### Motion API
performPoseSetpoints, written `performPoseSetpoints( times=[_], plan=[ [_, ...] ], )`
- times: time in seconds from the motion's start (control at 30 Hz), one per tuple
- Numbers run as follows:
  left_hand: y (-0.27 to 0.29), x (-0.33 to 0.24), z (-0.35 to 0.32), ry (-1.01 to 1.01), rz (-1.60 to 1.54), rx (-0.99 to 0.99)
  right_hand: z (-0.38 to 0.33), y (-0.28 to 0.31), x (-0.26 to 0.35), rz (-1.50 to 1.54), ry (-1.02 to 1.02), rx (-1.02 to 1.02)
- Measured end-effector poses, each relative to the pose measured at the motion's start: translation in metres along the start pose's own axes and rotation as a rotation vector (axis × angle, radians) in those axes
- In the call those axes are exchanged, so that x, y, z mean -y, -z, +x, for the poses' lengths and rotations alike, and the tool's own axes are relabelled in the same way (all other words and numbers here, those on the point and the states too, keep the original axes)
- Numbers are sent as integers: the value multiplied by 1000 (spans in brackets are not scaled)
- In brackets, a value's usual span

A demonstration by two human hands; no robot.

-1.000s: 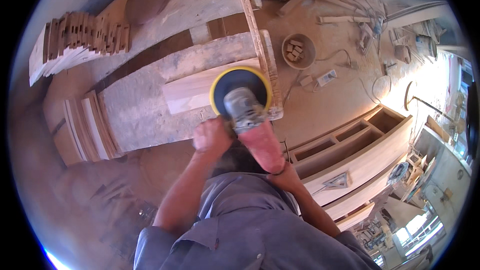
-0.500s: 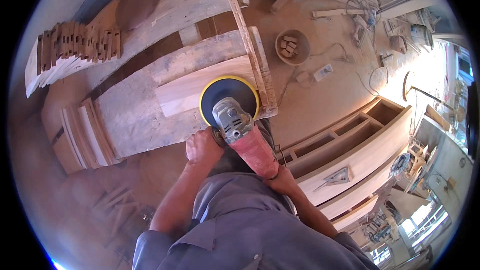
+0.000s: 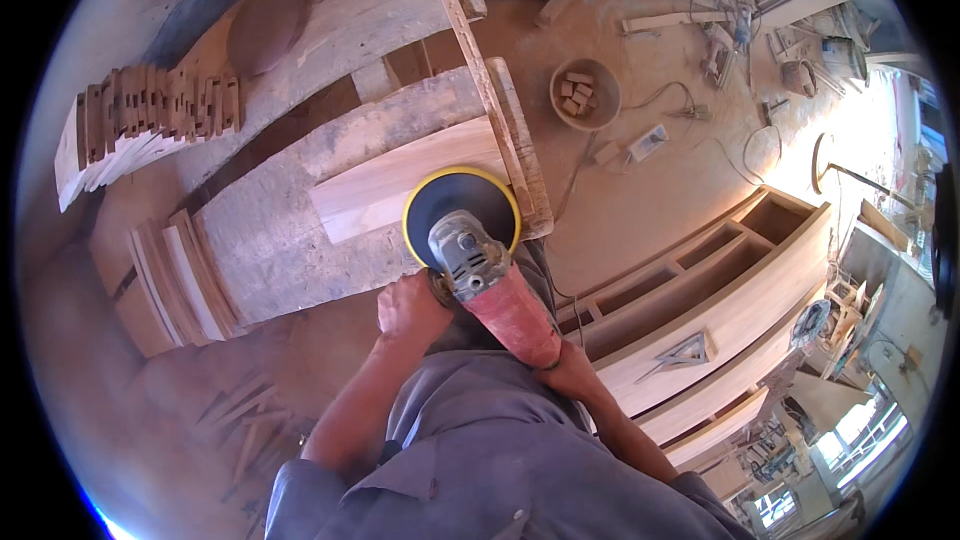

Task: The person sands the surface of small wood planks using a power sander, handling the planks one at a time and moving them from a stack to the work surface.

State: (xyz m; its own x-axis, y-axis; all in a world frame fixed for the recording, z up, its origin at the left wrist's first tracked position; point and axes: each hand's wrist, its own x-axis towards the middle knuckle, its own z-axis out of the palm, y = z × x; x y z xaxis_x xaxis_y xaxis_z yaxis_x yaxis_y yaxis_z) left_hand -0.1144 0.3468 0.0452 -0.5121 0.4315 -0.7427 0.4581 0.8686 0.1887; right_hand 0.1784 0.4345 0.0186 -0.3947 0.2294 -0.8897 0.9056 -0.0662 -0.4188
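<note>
An angle grinder (image 3: 510,310) with a red body, a grey gear head and a large black disc edged in yellow is held in both my hands. My left hand (image 3: 412,308) is closed around its side handle, by the gear head. At the rear end of the red body my right hand (image 3: 568,370) wraps round the grip; its fingers are partly hidden. Under the disc's far edge lies a pale wooden board (image 3: 385,180), flat on a worn workbench (image 3: 270,260). The disc covers the board's near right part; whether they touch I cannot tell.
A wooden strip (image 3: 485,70) crosses the bench's right end. Slatted wood pieces (image 3: 160,110) and stacked boards (image 3: 185,280) stand left. A bucket of wood blocks (image 3: 585,95) and cables (image 3: 670,105) are on the floor. Wooden cabinet frames (image 3: 700,290) stand at right.
The view has shifted slightly. The grinder and both hands sit a little nearer to me, and more of the board shows beyond the disc. Both hands keep their hold.
</note>
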Motion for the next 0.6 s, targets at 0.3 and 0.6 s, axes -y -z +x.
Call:
performPoseSetpoints(
  times=[0.3,0.6],
  plan=[
    [15,-58,19,-119,69,129,-22,25,9,182,-93,-99],
    [0,5,3,54,-10,52,0,1,13,-6,-36,-3]
  ],
)
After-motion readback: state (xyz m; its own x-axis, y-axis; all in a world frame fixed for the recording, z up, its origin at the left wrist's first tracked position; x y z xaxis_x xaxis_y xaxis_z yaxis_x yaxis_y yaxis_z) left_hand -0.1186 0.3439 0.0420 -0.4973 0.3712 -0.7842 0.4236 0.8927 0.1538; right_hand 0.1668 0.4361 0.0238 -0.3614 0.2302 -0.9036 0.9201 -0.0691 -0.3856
